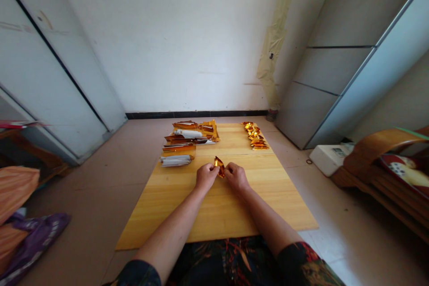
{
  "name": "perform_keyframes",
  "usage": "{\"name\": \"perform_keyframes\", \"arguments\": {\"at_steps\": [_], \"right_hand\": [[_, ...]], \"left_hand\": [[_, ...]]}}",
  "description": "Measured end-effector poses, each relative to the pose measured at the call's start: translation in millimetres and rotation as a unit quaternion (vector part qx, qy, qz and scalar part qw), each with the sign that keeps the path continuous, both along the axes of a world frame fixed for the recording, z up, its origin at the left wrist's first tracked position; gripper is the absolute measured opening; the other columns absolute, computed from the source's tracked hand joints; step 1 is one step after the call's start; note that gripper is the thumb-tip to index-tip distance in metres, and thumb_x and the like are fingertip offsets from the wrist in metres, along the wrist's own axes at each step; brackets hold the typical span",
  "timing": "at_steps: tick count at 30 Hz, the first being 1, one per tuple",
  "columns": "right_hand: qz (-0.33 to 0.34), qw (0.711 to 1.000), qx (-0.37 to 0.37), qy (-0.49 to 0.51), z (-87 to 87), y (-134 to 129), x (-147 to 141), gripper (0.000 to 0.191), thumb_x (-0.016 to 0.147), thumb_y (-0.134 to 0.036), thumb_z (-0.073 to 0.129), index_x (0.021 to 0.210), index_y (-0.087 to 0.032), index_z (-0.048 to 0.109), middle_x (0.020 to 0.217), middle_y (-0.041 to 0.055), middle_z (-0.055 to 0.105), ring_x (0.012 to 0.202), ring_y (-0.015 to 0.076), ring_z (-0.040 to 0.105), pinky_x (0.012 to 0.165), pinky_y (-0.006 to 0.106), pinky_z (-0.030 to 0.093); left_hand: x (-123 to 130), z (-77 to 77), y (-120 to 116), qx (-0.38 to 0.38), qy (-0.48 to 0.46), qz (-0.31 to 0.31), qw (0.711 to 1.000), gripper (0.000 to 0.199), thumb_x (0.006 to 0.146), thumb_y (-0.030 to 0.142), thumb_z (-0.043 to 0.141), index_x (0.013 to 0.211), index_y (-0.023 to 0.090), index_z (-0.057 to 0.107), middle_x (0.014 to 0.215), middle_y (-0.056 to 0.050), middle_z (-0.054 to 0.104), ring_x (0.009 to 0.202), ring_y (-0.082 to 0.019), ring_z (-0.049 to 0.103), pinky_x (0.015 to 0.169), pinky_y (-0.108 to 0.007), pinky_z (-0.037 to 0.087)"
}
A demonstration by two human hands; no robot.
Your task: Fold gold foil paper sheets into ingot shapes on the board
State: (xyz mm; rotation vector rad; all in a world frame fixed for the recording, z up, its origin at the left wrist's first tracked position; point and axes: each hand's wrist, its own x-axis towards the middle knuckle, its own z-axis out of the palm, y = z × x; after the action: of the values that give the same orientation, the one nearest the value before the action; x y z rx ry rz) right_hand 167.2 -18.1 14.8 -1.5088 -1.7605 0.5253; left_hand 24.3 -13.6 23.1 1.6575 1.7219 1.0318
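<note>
Gold foil piece (219, 166), seemingly folded, pinched between hands (206, 177); foil stacks (191, 136) beyond.

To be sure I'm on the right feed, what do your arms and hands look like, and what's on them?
The left hand and right hand are bare, without gloves, and no watch or bracelet shows. The left sleeve and right sleeve are short and dark, with a red, orange and green print.

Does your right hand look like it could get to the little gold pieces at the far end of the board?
Probably yes: only bare wooden board lies between the right hand and the row of gold pieces, though that hand is now pinching a folded foil piece with the left hand.
</note>
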Motion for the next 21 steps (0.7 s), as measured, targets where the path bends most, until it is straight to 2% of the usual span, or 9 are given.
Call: {"name": "perform_keyframes", "arguments": {"at_steps": [8,13,17,21], "right_hand": [[0.015,0.998,0.026,-0.057,3.6,-3,0,0.016,0.078,-0.020,0.049,0.063,-0.018,0.055,0.064,-0.0008,0.058,0.058,0.0094,0.048,0.057,0.019,0.032],[-0.015,0.994,0.043,-0.103,9.2,-2,7,0.014,0.078,-0.017,0.052,0.066,-0.018,0.058,0.068,0.0010,0.060,0.061,0.0105,0.050,0.057,0.020,0.031],[-0.059,0.984,0.074,-0.151,18.1,3,34,0.013,0.079,-0.014,0.050,0.072,-0.019,0.060,0.076,0.0027,0.060,0.065,0.0111,0.051,0.058,0.020,0.031],[-0.122,0.970,0.086,-0.192,25.4,8,80,0.013,0.081,-0.017,0.050,0.074,-0.018,0.061,0.080,0.0029,0.058,0.065,0.0112,0.049,0.055,0.021,0.028]], "left_hand": [[-1,-0.5,2,-0.002,-0.002,-0.017,1.000,0.030,0.074,0.039,0.048,0.052,0.018,0.051,0.045,0.004,0.046,0.051,-0.012,0.046,0.051,-0.022,0.025],[-1,-1.6,0,-0.008,-0.015,-0.013,1.000,0.032,0.074,0.043,0.048,0.053,0.019,0.050,0.043,0.004,0.047,0.050,-0.012,0.047,0.051,-0.022,0.027],[-4,1.0,-2,-0.023,-0.011,-0.011,1.000,0.030,0.073,0.042,0.050,0.054,0.019,0.051,0.043,0.003,0.048,0.049,-0.013,0.048,0.051,-0.022,0.028],[-5,1.7,-2,-0.031,-0.006,-0.017,0.999,0.029,0.073,0.041,0.051,0.054,0.019,0.052,0.042,0.003,0.049,0.049,-0.013,0.049,0.051,-0.023,0.029]]}}
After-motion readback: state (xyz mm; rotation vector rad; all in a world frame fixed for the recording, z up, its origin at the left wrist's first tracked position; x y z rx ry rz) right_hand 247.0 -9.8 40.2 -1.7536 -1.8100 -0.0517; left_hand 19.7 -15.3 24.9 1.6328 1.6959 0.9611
